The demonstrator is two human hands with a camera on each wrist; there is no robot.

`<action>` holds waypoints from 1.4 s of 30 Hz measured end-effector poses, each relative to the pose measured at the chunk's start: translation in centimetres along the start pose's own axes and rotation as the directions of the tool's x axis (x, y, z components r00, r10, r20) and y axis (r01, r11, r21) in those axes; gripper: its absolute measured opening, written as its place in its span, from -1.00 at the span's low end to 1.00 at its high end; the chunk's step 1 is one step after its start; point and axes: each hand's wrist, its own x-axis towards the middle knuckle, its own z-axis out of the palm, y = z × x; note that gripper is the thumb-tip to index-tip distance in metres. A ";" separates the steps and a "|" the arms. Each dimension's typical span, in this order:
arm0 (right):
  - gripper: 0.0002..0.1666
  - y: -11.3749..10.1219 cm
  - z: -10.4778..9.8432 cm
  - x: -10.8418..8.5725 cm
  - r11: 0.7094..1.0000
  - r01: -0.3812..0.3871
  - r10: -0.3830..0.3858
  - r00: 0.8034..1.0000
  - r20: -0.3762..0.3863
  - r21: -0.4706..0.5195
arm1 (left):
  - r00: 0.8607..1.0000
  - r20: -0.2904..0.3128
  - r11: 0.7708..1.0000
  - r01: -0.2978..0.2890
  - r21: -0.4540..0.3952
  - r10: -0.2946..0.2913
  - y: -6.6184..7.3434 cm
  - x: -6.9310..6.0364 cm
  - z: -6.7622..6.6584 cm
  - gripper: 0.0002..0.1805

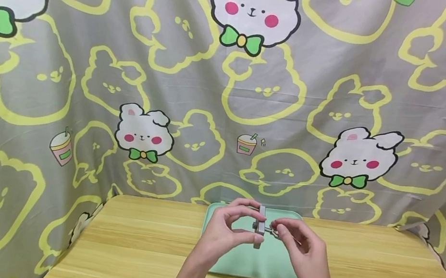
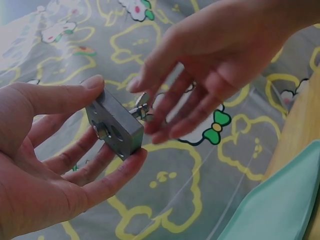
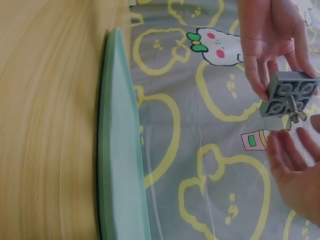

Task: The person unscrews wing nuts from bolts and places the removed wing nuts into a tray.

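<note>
My left hand (image 1: pixel 223 231) holds a grey square block (image 2: pixel 116 122) by its edges, between thumb and fingers, above the tray. A bolt (image 3: pixel 293 102) passes through the block; its head (image 2: pixel 101 131) shows on the side towards the left palm. On the threaded end sits a metal wing nut (image 3: pixel 298 118). The block's other face, in the right wrist view, has round recesses. My right hand (image 1: pixel 307 249) is beside the wing nut, thumb and fingers spread on either side of it. In the left wrist view its loosely bent fingers look apart from the nut.
A mint-green tray (image 1: pixel 251 266) with a raised rim lies on the wooden table (image 1: pixel 145 243) beneath the hands. A grey curtain (image 1: pixel 195 91) with cartoon animals and yellow outlines hangs behind the table and along its sides.
</note>
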 end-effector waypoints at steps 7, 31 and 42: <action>-0.55 -0.3 -0.4 0.4 0.917 -0.362 0.348 0.931 0.108 0.169 | 1.000 0.021 1.000 0.000 0.004 0.000 -0.1 0.0 0.1 -0.66; -0.55 0.0 -1.1 0.6 0.858 -0.461 0.424 0.885 0.194 0.227 | 0.999 0.040 0.999 -0.016 0.041 0.014 -0.5 0.1 0.4 -0.68; -0.74 -0.1 -0.9 0.2 0.963 -0.239 0.225 0.968 0.113 0.127 | 1.000 0.031 1.000 0.005 0.011 -0.005 -0.4 0.0 0.1 -0.65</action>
